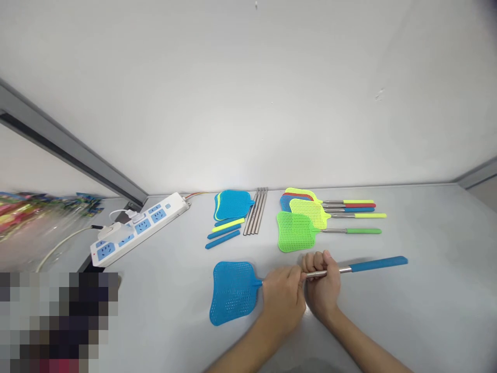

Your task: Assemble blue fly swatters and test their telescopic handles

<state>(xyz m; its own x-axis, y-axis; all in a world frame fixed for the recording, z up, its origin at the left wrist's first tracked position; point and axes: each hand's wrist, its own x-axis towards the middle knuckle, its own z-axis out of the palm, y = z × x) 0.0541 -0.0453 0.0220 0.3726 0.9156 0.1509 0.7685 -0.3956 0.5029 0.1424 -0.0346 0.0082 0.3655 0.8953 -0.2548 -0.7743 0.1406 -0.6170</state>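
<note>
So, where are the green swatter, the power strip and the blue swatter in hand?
Green swatter (296, 232): head view, on its mesh paddle.
Power strip (143, 227): head view, on a blue socket panel.
Blue swatter (233, 293): head view, on its mesh paddle.

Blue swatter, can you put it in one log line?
left hand: grips rod by swatter head | right hand: grips rod nearer handle

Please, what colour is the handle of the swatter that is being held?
The handle is blue; it shows best in the head view.
</note>
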